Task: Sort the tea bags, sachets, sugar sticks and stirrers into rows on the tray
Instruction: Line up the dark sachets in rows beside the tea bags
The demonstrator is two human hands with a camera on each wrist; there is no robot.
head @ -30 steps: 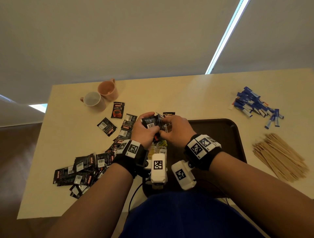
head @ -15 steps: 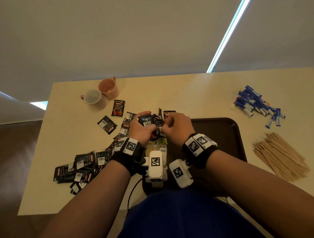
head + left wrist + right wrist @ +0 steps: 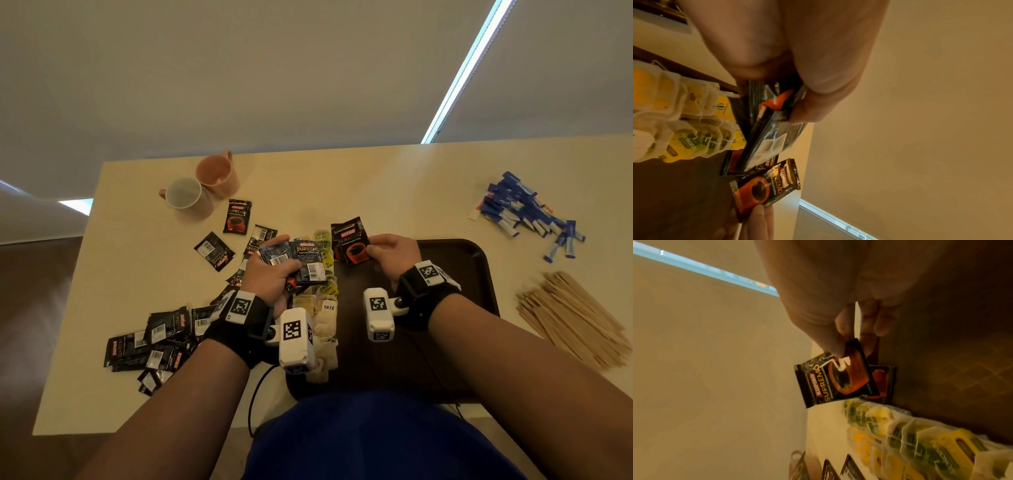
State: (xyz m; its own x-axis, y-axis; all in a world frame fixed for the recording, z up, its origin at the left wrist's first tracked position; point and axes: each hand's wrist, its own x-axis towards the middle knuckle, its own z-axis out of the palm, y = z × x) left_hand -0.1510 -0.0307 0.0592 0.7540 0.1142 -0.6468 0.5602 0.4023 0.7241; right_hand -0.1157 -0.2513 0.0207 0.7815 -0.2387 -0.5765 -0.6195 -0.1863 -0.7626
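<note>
Apart now, no longer bunched together: the right hand pinches one coffee sachet over the tray's 10 o'clock corner, while the left hand grips a stack of sachets above the tea bags.

Black coffee sachet held upright above tray's far-left corner.

tea bags lining tray left, right bare

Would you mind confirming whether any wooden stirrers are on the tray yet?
No, the wooden stirrers lie in a pile on the table, right of the tray.
</note>
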